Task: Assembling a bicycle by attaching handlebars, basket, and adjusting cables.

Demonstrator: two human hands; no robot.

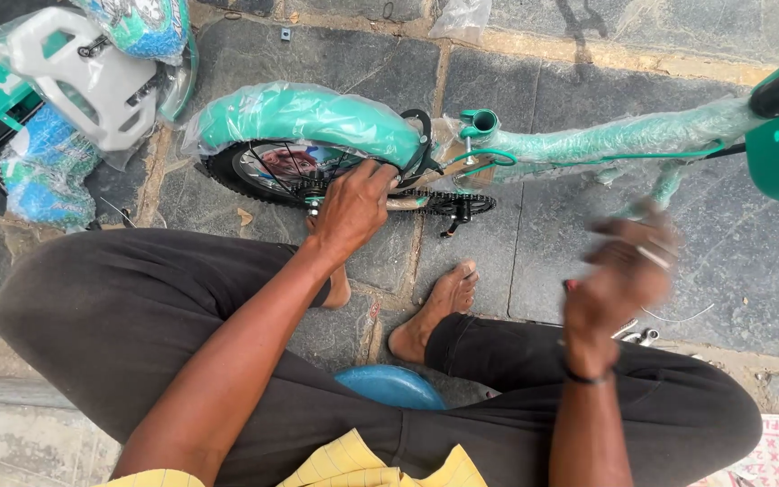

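Gripping the rear wheel (292,167) of a teal bicycle frame (606,140) lying on stone paving (552,261) with our left hand (349,212), our blurred right hand (624,275)'s grip we cannot tell.

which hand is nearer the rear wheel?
Left. The left hand rests on the rear wheel at the axle under the teal mudguard; the right hand, motion-blurred, hovers well away below the frame.

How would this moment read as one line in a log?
left hand: on rear wheel by chain | right hand: raised, blurred, contents unclear | bike frame: plastic-wrapped, lying on paving
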